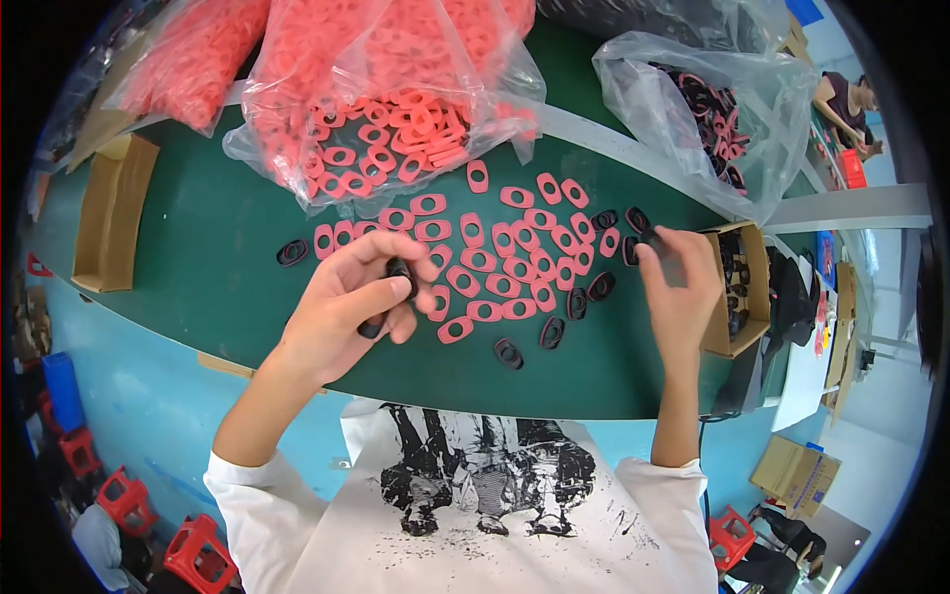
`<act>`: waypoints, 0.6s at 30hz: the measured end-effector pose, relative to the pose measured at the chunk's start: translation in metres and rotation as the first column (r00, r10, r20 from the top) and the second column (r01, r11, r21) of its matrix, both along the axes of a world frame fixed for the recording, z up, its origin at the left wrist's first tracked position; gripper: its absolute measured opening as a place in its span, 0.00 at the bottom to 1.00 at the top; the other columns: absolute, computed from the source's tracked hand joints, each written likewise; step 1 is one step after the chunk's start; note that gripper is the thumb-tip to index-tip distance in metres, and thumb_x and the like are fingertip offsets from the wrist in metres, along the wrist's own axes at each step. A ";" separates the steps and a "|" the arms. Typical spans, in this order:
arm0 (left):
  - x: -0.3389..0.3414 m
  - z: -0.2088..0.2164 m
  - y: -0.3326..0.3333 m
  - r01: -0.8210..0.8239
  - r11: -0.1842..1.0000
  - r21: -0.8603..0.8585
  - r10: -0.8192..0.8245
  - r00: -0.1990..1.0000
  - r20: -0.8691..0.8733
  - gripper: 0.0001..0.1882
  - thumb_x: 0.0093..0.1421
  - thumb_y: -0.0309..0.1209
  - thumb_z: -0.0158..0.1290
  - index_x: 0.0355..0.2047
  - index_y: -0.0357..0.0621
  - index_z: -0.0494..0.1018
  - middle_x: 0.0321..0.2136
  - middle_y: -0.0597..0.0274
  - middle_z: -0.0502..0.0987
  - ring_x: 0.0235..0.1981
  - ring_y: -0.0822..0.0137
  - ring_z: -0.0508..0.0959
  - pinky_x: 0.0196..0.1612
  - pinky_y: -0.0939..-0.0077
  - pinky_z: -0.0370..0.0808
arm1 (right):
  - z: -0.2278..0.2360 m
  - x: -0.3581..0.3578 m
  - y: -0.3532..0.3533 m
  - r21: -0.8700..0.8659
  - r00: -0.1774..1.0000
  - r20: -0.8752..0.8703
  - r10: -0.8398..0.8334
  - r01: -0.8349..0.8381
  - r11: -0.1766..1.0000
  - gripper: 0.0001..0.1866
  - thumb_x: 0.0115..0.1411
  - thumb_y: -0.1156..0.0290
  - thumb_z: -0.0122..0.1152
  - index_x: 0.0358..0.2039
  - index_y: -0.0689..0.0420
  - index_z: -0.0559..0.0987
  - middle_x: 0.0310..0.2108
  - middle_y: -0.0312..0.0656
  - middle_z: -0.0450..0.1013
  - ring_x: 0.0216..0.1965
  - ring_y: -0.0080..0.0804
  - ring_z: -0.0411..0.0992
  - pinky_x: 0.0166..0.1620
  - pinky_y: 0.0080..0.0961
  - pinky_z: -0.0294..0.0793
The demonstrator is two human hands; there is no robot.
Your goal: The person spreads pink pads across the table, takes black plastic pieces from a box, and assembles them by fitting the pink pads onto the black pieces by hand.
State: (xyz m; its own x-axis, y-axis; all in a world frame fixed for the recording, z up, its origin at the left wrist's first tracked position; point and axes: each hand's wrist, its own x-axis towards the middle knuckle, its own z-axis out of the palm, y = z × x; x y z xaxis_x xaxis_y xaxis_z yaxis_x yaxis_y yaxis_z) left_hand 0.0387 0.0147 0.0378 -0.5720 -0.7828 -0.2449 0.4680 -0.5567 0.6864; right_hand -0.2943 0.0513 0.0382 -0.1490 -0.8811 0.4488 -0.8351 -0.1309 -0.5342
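My left hand point(346, 297) is closed around small black parts point(399, 277), with one between thumb and fingers and another end showing lower down by the palm. At the right, my right hand point(688, 287) pinches a small black oval piece point(646, 237) just above the table. Many flat pink oval rings point(477, 260) lie spread between my hands, each with a hole in its middle. Several black oval pieces, some showing a pinkish edge, lie around them, such as one black oval piece point(509, 353) at the near side.
The green table point(228, 317) carries a large clear bag point(386, 59) spilling pink rings at the back. Another clear bag point(618, 84) with black and pink pieces lies back right. A cardboard box point(760, 297) of dark parts stands beside my right hand; a cardboard tray point(127, 213) lies left.
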 end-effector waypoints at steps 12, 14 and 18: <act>0.022 0.001 0.018 0.003 1.000 -0.029 -0.001 0.997 0.077 0.15 0.62 0.19 0.45 0.50 0.34 0.68 0.31 0.52 0.78 0.15 0.77 0.65 0.17 0.83 0.59 | 0.022 -0.020 0.004 0.215 0.974 -0.034 0.223 -0.211 0.954 0.17 0.48 0.77 0.68 0.41 0.59 0.80 0.44 0.45 0.74 0.44 0.40 0.72 0.49 0.31 0.71; 0.034 -0.002 0.021 -0.040 0.995 -0.092 0.050 0.993 0.108 0.14 0.63 0.20 0.45 0.49 0.32 0.71 0.29 0.54 0.77 0.13 0.78 0.63 0.15 0.83 0.58 | 0.024 -0.022 -0.002 0.281 0.920 -0.162 0.358 -0.305 0.910 0.19 0.44 0.80 0.68 0.41 0.59 0.80 0.46 0.43 0.75 0.46 0.43 0.70 0.51 0.35 0.71; 0.048 -0.008 0.027 -0.131 0.988 -0.082 0.141 0.983 0.121 0.16 0.64 0.21 0.46 0.52 0.32 0.71 0.26 0.57 0.75 0.13 0.79 0.62 0.15 0.83 0.58 | 0.013 -0.016 -0.011 0.355 0.897 -0.213 0.387 -0.298 0.886 0.19 0.42 0.79 0.70 0.38 0.59 0.80 0.46 0.39 0.76 0.50 0.45 0.68 0.52 0.36 0.70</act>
